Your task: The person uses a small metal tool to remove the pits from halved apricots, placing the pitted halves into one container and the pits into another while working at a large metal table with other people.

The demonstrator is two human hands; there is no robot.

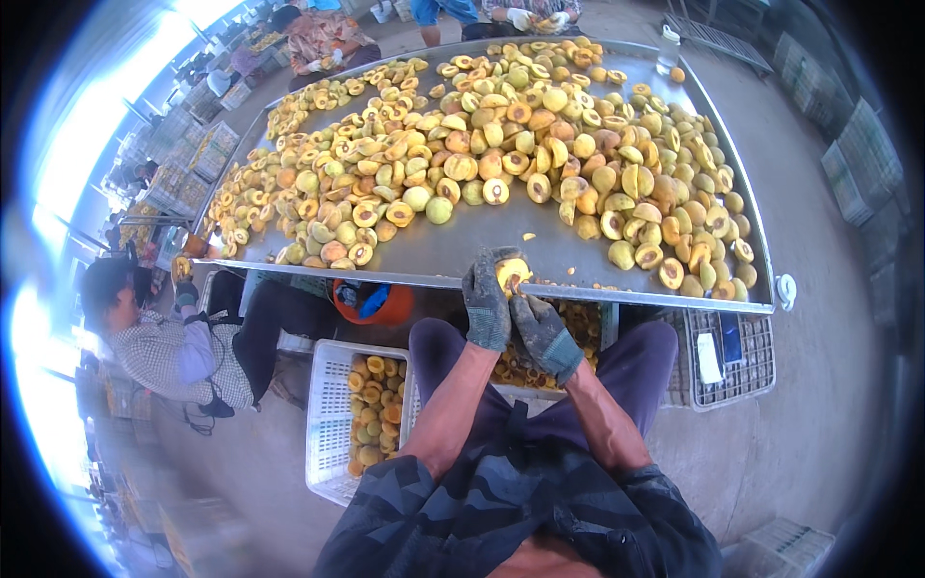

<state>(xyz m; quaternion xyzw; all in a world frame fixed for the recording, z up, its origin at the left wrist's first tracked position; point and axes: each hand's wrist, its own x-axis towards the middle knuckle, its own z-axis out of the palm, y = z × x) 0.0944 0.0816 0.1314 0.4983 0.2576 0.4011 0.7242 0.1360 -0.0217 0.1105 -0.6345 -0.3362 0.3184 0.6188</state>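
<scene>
A halved yellow peach (512, 273) with its cut face up is in my gloved left hand (487, 300), just over the near edge of a metal table (448, 249). My gloved right hand (543, 334) is close below the fruit, its fingertips at the lower edge of the half; whether it holds a tool is hidden. Many peaches, whole and halved, some with pits showing, form a wide heap (498, 130) across the table. Small scraps lie by the table's near lip.
A white plastic crate (325, 419) with peach halves stands at my left. Below the table are another crate of peach pieces (585, 325) and an orange bucket (397, 307). A co-worker (181, 354) sits at left; others sit beyond the table. A clear bottle (668, 52) stands at the far right corner.
</scene>
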